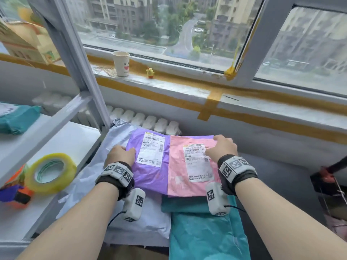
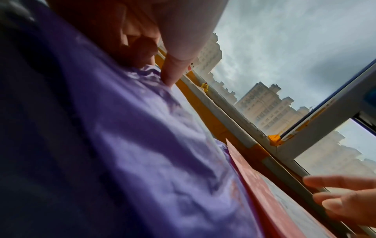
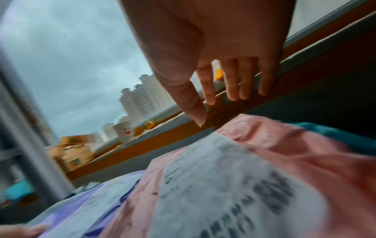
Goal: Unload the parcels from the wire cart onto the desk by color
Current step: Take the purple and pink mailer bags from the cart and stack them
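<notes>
A purple parcel [image 1: 150, 171] and a pink parcel [image 1: 178, 177], each with a white label, lie side by side on top of a stack. Under them are teal parcels [image 1: 206, 231] and a silver-grey parcel [image 1: 88, 177]. My left hand [image 1: 127, 151] grips the purple parcel's left edge; in the left wrist view the thumb [image 2: 170, 77] presses into the purple parcel [image 2: 142, 145] with the fingers curled behind. My right hand [image 1: 212, 145] hovers over the pink parcel's far right corner. In the right wrist view its fingers [image 3: 234, 90] hang straight above the pink parcel [image 3: 284, 145], apart from it.
A white desk surface [image 1: 71, 139] on the left holds a yellow tape roll [image 1: 50, 172], an orange tape dispenser [image 1: 15, 190] and a teal parcel [image 1: 16, 119]. A grey metal post [image 1: 75, 59] stands beside the stack. The windowsill carries a paper cup [image 1: 121, 63] and a toy chick [image 1: 150, 72].
</notes>
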Demonstrator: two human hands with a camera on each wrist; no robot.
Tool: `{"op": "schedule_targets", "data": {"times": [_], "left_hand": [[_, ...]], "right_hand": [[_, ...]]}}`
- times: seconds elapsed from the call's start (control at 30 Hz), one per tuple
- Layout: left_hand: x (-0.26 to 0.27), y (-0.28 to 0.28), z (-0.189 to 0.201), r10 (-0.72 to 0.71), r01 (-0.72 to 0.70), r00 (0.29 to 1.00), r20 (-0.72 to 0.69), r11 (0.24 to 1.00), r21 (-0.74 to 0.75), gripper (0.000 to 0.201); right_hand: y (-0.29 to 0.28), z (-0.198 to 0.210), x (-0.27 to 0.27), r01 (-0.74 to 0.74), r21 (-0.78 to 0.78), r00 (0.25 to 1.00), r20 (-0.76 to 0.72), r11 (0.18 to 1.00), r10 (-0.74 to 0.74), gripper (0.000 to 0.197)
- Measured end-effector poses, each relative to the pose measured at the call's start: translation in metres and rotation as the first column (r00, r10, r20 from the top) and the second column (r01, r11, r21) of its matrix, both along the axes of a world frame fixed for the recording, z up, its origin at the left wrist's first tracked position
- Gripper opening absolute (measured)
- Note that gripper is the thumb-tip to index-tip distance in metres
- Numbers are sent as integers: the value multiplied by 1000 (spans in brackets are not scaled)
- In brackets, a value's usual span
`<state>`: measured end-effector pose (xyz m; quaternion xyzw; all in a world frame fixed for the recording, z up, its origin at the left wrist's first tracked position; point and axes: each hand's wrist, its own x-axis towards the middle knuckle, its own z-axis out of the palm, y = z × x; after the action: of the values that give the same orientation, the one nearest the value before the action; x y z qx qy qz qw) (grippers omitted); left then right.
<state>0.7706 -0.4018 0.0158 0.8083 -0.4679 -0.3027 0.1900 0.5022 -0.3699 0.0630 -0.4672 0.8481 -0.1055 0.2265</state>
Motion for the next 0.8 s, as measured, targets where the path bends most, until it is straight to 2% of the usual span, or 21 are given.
{"op": "schedule_targets", "data": {"times": [0.13,0.23,0.33,0.4,0.57,0.7,0.8], "left_hand": [[0,-2,2,-76,76,996,51,997,-4,24],[-5,-4,6,-88,89,993,-75,996,20,22],[-5,-11,1,-65,74,981,-185,996,43,63],[-4,-14,-2,-72,91,979,-191,992,91,75],[-1,-21,-3,-132,153,977,-168,981,119,72],[-3,-27,1,-214,222,971,-111,973,66,49],[14,-36,11,-194,194,978,-82,981,-9,46]], "right_hand": [[10,-7,2,56,108,996,56,993,-62,71],[11,-13,9,81,145,987,126,986,-99,78],[9,-18,14,151,103,963,208,983,-170,77],[8,-20,17,184,70,950,242,980,-196,76],[6,-22,23,179,90,949,246,980,-196,68],[3,-27,25,159,128,955,230,979,-185,58],[1,-28,25,158,110,966,191,981,-177,50]]}}
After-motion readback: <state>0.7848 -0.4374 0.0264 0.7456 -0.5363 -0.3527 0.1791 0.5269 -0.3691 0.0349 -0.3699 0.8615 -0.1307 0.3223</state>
